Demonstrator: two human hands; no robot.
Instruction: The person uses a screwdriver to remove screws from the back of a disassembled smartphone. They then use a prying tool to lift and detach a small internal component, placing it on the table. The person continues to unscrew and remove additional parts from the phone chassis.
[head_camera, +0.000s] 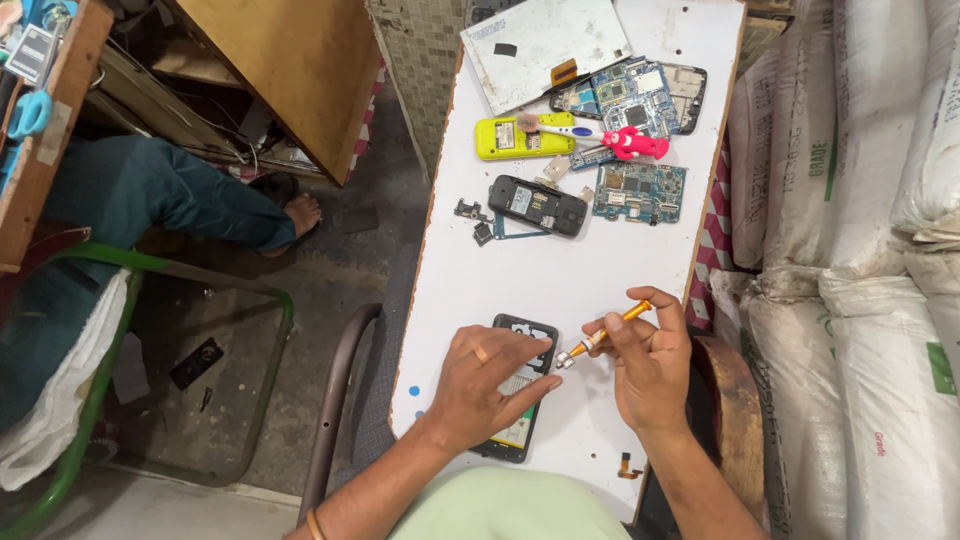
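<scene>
Fingers of the left hand (485, 385) are spread flat over an opened phone (520, 385), pinning it to the white board (560, 270) near its front edge. So they're pressing rather than gripping, with a ring on one of them. Just to the right, the right hand (650, 360) has its fingers pinched around a small orange screwdriver (605, 335), with the tip angled down to the phone's upper right corner, right by the left fingertips.

As for progress, the back cover looks to be off already, since you can see the bare frame up top and a greenish label or battery area lower down. The hand hides most of the middle though, so I can't tell if any screws are out yet. My guess is it's early to midway through the teardown, with the screws still being worked on.

Farther up the board is a pile of other stuff. There's a black phone (537, 205) lying opened up with loose bits beside it, a yellow phone (520, 137) with a toothbrush (560, 128) across it, a couple of blue circuit boards (640, 190) and a pink tool (635, 145). A big screen panel (545, 40) sits at the far end.

Off to the left, someone else in teal trousers (150, 200) sits by a green chair frame (150, 270). White sacks (860, 250) are stacked along the right.
</scene>
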